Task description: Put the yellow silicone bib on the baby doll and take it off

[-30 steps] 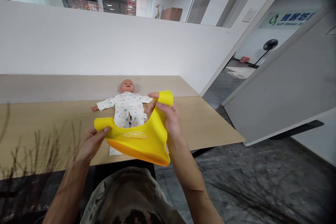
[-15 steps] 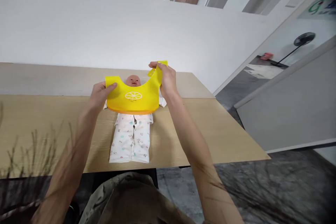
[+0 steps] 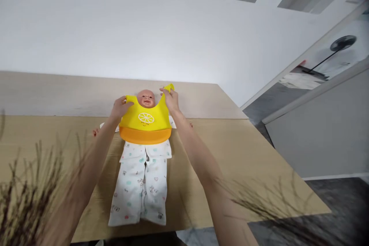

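Note:
A yellow bib [image 3: 145, 117] with a white citrus print and an orange pocket is held up by its two straps over the chest of a baby doll [image 3: 146, 98]. My left hand [image 3: 119, 108] pinches the left strap. Around the right strap, whose end curls up, my right hand [image 3: 170, 99] is closed. The doll lies face up, its head showing above the bib's neckline. It wears white printed clothes [image 3: 144, 184]; the bib hides its chest.
The doll lies on a light wooden table [image 3: 230, 161], with a white wall [image 3: 173, 34] behind it. Past the table's right edge are a grey panel [image 3: 317, 123] and a black fan [image 3: 343, 43].
Both hands have lowered the bib closer to the doll's chest and neck. More of the doll's head and the bib's orange pocket now show. The view has tilted and shifted.

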The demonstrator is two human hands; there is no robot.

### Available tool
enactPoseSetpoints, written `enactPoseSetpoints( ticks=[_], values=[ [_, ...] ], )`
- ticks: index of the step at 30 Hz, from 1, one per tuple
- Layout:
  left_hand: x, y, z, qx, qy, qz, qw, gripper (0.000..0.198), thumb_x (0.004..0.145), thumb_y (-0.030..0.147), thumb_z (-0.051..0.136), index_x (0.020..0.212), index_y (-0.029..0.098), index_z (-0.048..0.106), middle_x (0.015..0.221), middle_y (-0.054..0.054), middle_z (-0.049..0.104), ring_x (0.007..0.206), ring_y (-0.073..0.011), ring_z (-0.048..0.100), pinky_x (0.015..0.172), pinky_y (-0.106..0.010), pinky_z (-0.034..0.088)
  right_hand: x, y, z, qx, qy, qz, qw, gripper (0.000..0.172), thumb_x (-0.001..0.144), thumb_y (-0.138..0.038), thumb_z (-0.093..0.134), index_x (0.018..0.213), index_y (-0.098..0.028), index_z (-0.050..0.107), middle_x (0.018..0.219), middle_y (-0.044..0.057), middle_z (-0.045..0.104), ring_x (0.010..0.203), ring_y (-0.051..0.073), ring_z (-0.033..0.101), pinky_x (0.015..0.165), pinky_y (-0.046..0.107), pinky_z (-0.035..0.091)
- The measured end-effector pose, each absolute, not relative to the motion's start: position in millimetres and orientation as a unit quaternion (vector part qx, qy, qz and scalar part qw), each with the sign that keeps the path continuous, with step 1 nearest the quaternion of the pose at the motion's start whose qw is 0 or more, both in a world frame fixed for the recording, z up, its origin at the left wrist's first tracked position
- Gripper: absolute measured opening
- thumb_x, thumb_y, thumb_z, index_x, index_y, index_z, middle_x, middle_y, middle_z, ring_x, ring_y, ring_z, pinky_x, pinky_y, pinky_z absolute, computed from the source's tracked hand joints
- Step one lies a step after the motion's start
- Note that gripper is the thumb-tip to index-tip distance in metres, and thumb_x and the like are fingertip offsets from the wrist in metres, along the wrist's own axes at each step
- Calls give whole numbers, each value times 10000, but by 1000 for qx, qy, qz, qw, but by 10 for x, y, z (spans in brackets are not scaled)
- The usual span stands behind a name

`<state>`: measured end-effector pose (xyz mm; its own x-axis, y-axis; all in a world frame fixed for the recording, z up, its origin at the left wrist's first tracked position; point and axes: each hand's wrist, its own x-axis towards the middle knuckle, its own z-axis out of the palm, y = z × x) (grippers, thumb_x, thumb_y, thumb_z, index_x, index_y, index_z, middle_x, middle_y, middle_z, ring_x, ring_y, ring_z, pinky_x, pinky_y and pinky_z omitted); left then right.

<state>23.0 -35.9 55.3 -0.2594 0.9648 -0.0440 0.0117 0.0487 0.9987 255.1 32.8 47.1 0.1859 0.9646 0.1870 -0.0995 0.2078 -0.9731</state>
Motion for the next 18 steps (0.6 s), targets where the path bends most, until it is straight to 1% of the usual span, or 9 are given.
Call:
enactPoseSetpoints(
  ticks=[2,4,6,8,10,12,14,16,18],
  values=[
    [199,-273,403,419,585,548,425,208,783,113,811,970,187,757,815,-8,753,735,-192,700,709,-306,518,2530,413,300,-460,-469,429,620,150,926,-269,661,956,-193,787,1135,69,819,1120,215,727,1114,340,544],
    [166,-205,271,416,590,551,418,272,732,145,835,989,195,761,830,-7,747,766,-204,701,706,-304,511,2506,472,166,-466,-460,438,616,128,915,-288,693,944,-196,776,1131,73,830,1151,229,730,1162,359,531],
    [135,-150,178,416,587,552,421,337,691,149,843,1013,198,757,861,-7,742,799,-209,698,721,-305,514,2479,511,81,-473,-448,454,608,120,916,-290,708,949,-193,769,1123,76,834,1147,227,732,1177,359,524],
    [112,-95,129,411,585,559,420,377,673,105,818,1033,196,750,900,-10,735,830,-202,685,750,-303,516,2450,543,39,-474,-435,470,604,116,926,-268,696,964,-186,769,1138,79,834,1147,207,728,1179,336,518],
    [102,-33,110,400,587,570,413,410,684,45,777,1065,193,739,975,-17,740,862,-188,672,787,-306,516,2423,581,23,-470,-423,487,602,112,933,-240,683,975,-184,771,1153,73,832,1150,183,723,1167,305,520],
    [104,30,102,391,589,576,410,436,715,10,752,1110,193,723,1075,-27,747,883,-178,666,814,-320,516,2397,627,17,-472,-407,498,603,99,935,-225,690,981,-187,769,1117,52,828,1113,171,722,1114,285,543],
    [111,79,92,389,592,573,412,475,738,-3,751,1164,199,698,1132,-32,742,884,-172,664,823,-334,513,2372,669,9,-481,-389,508,599,97,938,-207,690,992,-183,768,1008,27,807,1006,169,717,1004,275,568],
    [117,101,76,376,609,562,415,505,754,16,772,1209,204,663,1103,-34,726,873,-176,662,813,-340,502,2348,690,-7,-490,-373,525,587,107,945,-190,666,992,-175,761,865,-7,756,861,161,687,868,263,557],
    [121,91,61,362,640,532,420,455,794,88,803,1205,203,645,1027,-27,708,863,-187,656,787,-340,478,2330,676,-30,-497,-364,543,571,90,945,-192,649,948,-176,738,754,-42,698,751,144,641,783,250,521]
  ],
)
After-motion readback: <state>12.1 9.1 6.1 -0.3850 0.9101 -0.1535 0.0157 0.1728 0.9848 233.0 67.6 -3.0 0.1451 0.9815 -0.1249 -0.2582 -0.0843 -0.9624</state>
